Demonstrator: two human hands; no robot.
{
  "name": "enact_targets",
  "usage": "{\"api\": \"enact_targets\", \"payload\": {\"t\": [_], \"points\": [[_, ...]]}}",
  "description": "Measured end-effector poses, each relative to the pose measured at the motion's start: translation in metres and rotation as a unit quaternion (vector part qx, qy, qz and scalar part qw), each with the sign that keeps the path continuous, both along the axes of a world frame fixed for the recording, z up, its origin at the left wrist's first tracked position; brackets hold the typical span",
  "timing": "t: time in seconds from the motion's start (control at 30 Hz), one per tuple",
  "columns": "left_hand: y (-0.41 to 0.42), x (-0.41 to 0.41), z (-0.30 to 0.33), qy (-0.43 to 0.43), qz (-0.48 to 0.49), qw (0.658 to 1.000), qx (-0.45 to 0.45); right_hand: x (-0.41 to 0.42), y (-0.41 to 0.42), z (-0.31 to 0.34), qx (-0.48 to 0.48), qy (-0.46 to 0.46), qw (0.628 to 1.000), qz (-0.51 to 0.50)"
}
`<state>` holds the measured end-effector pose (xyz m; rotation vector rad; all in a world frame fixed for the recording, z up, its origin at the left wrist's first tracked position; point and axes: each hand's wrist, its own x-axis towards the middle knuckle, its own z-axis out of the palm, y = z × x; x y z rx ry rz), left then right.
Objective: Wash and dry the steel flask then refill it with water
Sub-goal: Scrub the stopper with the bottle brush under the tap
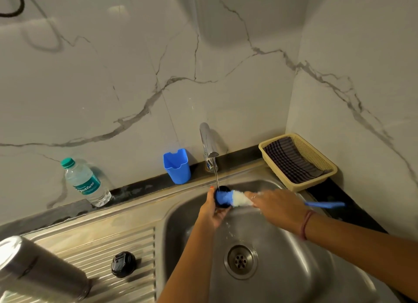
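The steel flask point(34, 268) stands on the ribbed drainboard at the bottom left, apart from both hands. Its black stopper point(123, 264) lies on the drainboard beside it. Over the sink, my left hand point(211, 212) grips a small black cup point(221, 204) under the tap's running water point(216, 176). My right hand point(278, 205) grips a blue bottle brush point(325, 204) near its head. The blue and white bristles point(236, 198) are pushed into the cup's mouth. Water splashes down below the cup.
The chrome tap point(209, 142) rises behind the steel sink point(282, 280), whose drain sits in the middle. A blue plastic holder point(177, 165) and a plastic water bottle point(84, 182) stand on the back ledge. A beige basket point(329, 163) with a dark striped cloth point(291, 160) sits at the right.
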<state>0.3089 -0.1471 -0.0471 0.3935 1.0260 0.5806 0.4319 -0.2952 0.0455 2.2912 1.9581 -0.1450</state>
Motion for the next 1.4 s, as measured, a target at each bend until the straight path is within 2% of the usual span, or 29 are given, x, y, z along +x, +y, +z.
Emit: {"api": "enact_targets", "payload": {"t": [0.03, 0.07, 0.2, 0.27, 0.3, 0.37, 0.4, 0.43, 0.47, 0.5, 0.53, 0.6, 0.63, 0.67, 0.73, 0.77, 0.8, 0.83, 0.9, 0.97, 1.0, 1.03, 1.13, 1.17, 1.23, 1.3, 1.33, 1.37, 1.4], "points": [[0.001, 0.001, -0.001, 0.011, -0.006, 1.000, -0.004, -0.001, -0.002, 0.000, 0.028, -0.095, 0.994, 0.054], [0.003, 0.002, -0.001, 0.018, -0.010, 1.000, -0.013, -0.001, -0.003, 0.000, 0.041, -0.124, 0.988, 0.082], [0.003, 0.002, -0.001, -0.007, -0.005, 1.000, -0.025, 0.005, 0.001, -0.009, 0.031, -0.075, 0.995, 0.057], [0.000, 0.001, -0.003, -0.029, -0.003, 0.999, -0.022, 0.006, 0.005, -0.012, 0.013, 0.040, 0.999, 0.003], [-0.003, 0.001, -0.002, -0.039, -0.007, 0.999, -0.016, 0.007, 0.008, -0.014, 0.000, 0.137, 0.990, -0.039], [-0.005, 0.000, -0.005, -0.054, -0.010, 0.998, -0.003, 0.011, 0.015, -0.018, -0.024, 0.318, 0.942, -0.103], [-0.005, -0.001, -0.005, -0.060, -0.005, 0.998, 0.001, 0.013, 0.016, -0.019, -0.031, 0.383, 0.913, -0.138], [-0.003, -0.002, -0.006, -0.061, 0.000, 0.998, 0.004, 0.012, 0.014, -0.016, -0.037, 0.406, 0.900, -0.158], [-0.002, -0.003, -0.006, -0.060, 0.000, 0.998, 0.007, 0.012, 0.012, -0.013, -0.033, 0.376, 0.914, -0.150], [0.000, -0.004, -0.006, -0.054, -0.010, 0.998, 0.006, 0.013, 0.009, -0.010, -0.026, 0.288, 0.951, -0.111], [0.001, -0.004, -0.005, -0.045, -0.025, 0.999, -0.005, 0.013, 0.007, -0.009, -0.008, 0.159, 0.985, -0.062], [0.000, -0.003, -0.002, -0.018, -0.046, 0.998, -0.036, 0.006, 0.002, -0.009, 0.036, -0.046, 0.998, 0.036], [0.000, -0.003, -0.001, -0.016, -0.044, 0.998, -0.040, 0.003, 0.002, -0.010, 0.042, -0.079, 0.994, 0.061], [0.000, -0.003, 0.000, -0.020, -0.036, 0.999, -0.035, 0.003, 0.003, -0.012, 0.034, -0.057, 0.996, 0.052], [-0.001, -0.004, 0.002, -0.034, -0.025, 0.999, -0.021, 0.007, 0.010, -0.015, 0.000, 0.106, 0.994, -0.025], [-0.001, -0.006, 0.002, -0.040, -0.024, 0.999, -0.015, 0.011, 0.014, -0.015, -0.024, 0.216, 0.974, -0.063], [-0.002, -0.008, 0.001, -0.043, -0.023, 0.999, -0.011, 0.015, 0.017, -0.015, -0.028, 0.282, 0.955, -0.083], [-0.001, -0.010, 0.000, -0.041, -0.016, 0.999, -0.012, 0.018, 0.017, -0.014, -0.023, 0.308, 0.947, -0.089], [0.001, -0.013, -0.002, -0.039, -0.016, 0.999, -0.018, 0.018, 0.013, -0.009, -0.025, 0.244, 0.967, -0.074], [0.001, -0.012, 0.000, -0.035, -0.047, 0.998, -0.031, 0.010, 0.007, -0.005, 0.004, 0.090, 0.995, -0.043], [-0.001, -0.010, 0.001, -0.024, -0.063, 0.997, -0.034, 0.007, 0.004, -0.008, 0.012, 0.069, 0.997, -0.032], [-0.001, -0.008, 0.001, -0.023, -0.070, 0.997, -0.035, 0.004, 0.005, -0.011, 0.006, 0.085, 0.996, -0.028], [-0.001, -0.007, -0.002, -0.052, -0.044, 0.997, -0.028, 0.008, 0.014, -0.016, -0.039, 0.279, 0.955, -0.091], [-0.002, -0.008, -0.002, -0.060, -0.028, 0.998, -0.024, 0.011, 0.015, -0.014, -0.033, 0.297, 0.950, -0.094], [-0.006, -0.010, -0.002, -0.062, 0.006, 0.998, -0.017, 0.014, 0.013, -0.010, -0.013, 0.250, 0.964, -0.090], [-0.008, -0.008, -0.001, -0.057, 0.027, 0.998, -0.006, 0.006, 0.005, -0.011, 0.052, 0.098, 0.992, -0.052], [-0.010, -0.006, 0.000, -0.056, 0.031, 0.998, -0.002, 0.001, 0.002, -0.016, 0.079, 0.061, 0.995, -0.025], [-0.010, -0.004, -0.001, -0.057, 0.034, 0.998, -0.002, -0.003, 0.002, -0.022, 0.076, 0.059, 0.995, -0.018], [-0.011, -0.003, -0.001, -0.059, 0.040, 0.997, -0.006, -0.004, 0.002, -0.026, 0.056, 0.103, 0.993, -0.036]]}}
